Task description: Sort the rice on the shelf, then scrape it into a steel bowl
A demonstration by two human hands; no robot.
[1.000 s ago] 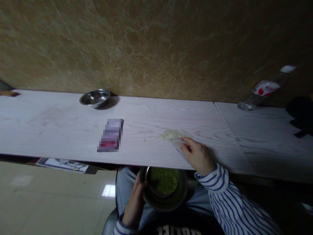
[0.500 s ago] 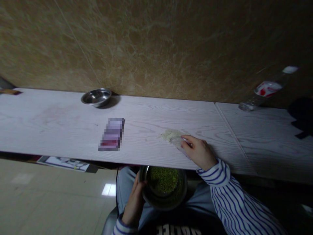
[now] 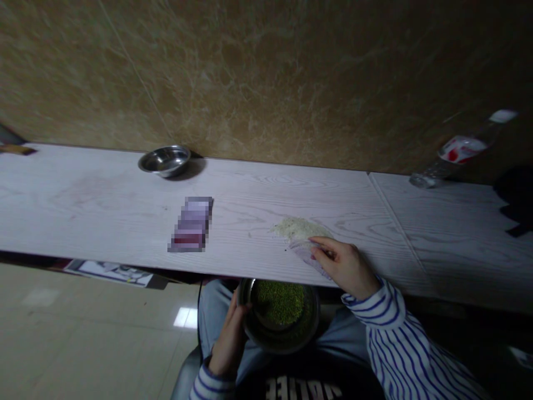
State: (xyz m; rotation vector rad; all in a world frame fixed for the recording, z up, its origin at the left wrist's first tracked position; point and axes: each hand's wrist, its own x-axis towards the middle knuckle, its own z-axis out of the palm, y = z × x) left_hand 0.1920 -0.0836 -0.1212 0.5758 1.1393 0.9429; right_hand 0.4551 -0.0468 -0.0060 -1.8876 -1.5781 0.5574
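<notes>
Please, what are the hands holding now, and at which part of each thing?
The left hand holds the steel bowl by its rim and side. The right hand seems to pinch the clear plastic bag near its edge.

A steel bowl (image 3: 277, 345) of green beans (image 3: 278, 304) is gripped at its rim by the left hand (image 3: 227, 350), below the table edge; a crumpled clear plastic bag (image 3: 306, 253) is pinched by the right hand (image 3: 343, 264) on a pale wood-grain tabletop (image 3: 104, 222), just beside a heap of pale flakes (image 3: 297, 228); a small steel bowl (image 3: 164, 161) is set near the marbled wall (image 3: 266, 72); a pixelated packet (image 3: 191, 225) is laid flat; a plastic bottle (image 3: 460, 150) is seen far right.
</notes>
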